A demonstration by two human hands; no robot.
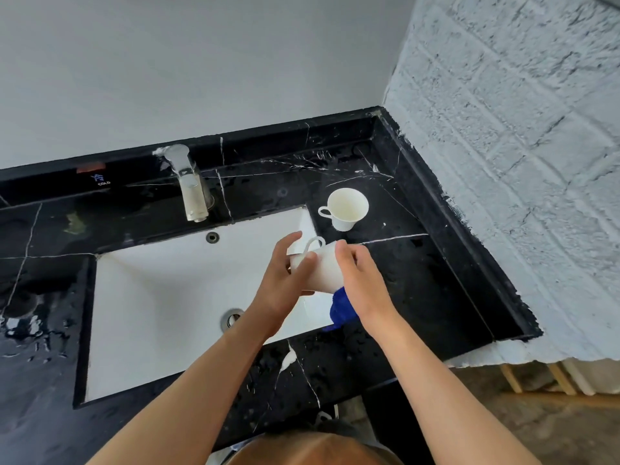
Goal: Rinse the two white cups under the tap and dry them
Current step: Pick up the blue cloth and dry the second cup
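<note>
Hands' grip, left (285, 280) and right (360, 280), clamped on cup (323, 271) (blue cloth (340, 308) under), second cup (347, 208) beside sink (161, 297).

Two white cups, both glazed, each with a looped handle and narrow foot.

First cup (322, 266): held on its side over the right end of the white sink basin (161, 297), foot end toward upper left, handle up. Gripped between left hand (285, 280) and right hand (359, 280). Blue cloth (340, 308) bunched at its mouth, under the right palm.

Second cup (345, 209): upright on black marble counter (436, 280), right of the tap (189, 186), handle pointing left, inside empty.
</note>
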